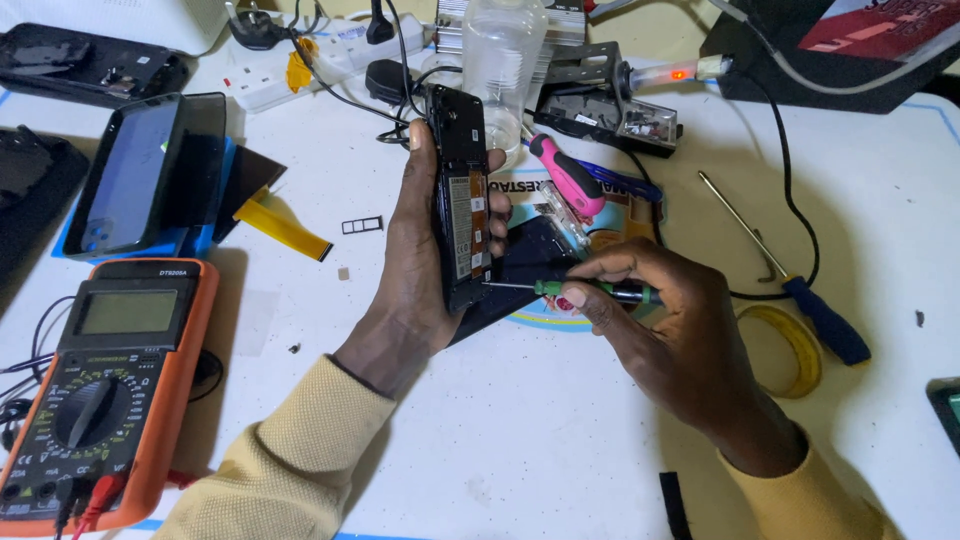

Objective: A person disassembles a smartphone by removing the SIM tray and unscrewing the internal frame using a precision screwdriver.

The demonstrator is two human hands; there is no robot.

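The opened phone (461, 200), its back cover off and its battery showing, stands on edge above the middle of the surface (520, 430), its long axis running from near to far and slightly tilted. The left hand (420, 260) is wrapped around it from the left, thumb on the far-left edge and fingertips curled over the right edge, so it is closed firmly on the phone. The right hand (665, 330) lies to the right and a little nearer, pinched shut on a green-handled precision screwdriver (570, 288). The screwdriver's shaft lies almost level, pointing left, and its tip meets the phone's right side near the lower end, at right angles to the phone's long axis. Both wrists come in from the near edge in yellow sleeves. An orange multimeter (105, 390) sits at near left, a blue-handled screwdriver (790, 275) well apart at right, and a pink-handled tool (570, 175) just beyond the phone.
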